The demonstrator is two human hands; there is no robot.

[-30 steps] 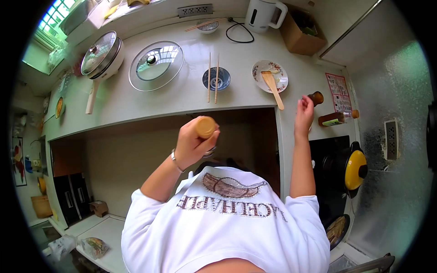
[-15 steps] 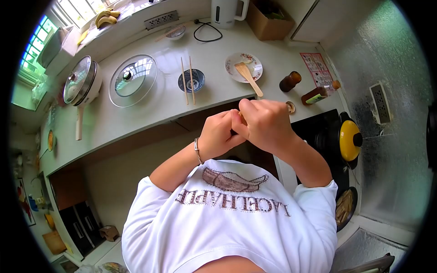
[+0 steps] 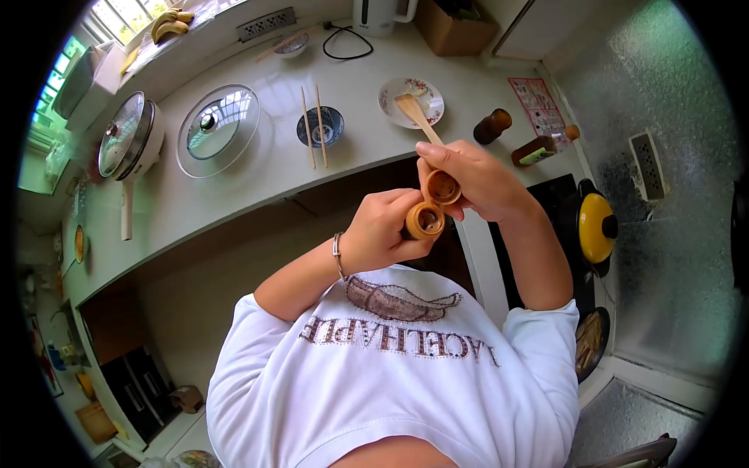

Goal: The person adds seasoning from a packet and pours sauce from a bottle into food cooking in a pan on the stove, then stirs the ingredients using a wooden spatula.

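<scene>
My left hand (image 3: 382, 226) is wrapped round a small jar (image 3: 426, 221), whose uncovered mouth faces up toward the camera. Between the fingers of my right hand (image 3: 472, 179) is an orange-brown lid (image 3: 443, 188), its inside showing, close against the jar's rim. Both are in front of the counter's edge. Beyond my right hand, a wooden spatula (image 3: 415, 114) rests on a flowered plate (image 3: 427, 92). A dark brown jar (image 3: 492, 125) and a bottle with an orange cap (image 3: 538, 150) stand to the right of the plate.
Two chopsticks lie across a blue bowl (image 3: 331, 126). Further left are a glass lid (image 3: 222, 140) and a lidded pan (image 3: 144, 144) with its handle toward me. A black pot with a yellow lid (image 3: 598, 228) sits on the right. A kettle (image 3: 376, 17) and a box (image 3: 452, 30) stand behind.
My right hand came over from the right to the jar, and the lid is now off in it. The jar's opening has come into sight. The camera view has shifted.
</scene>
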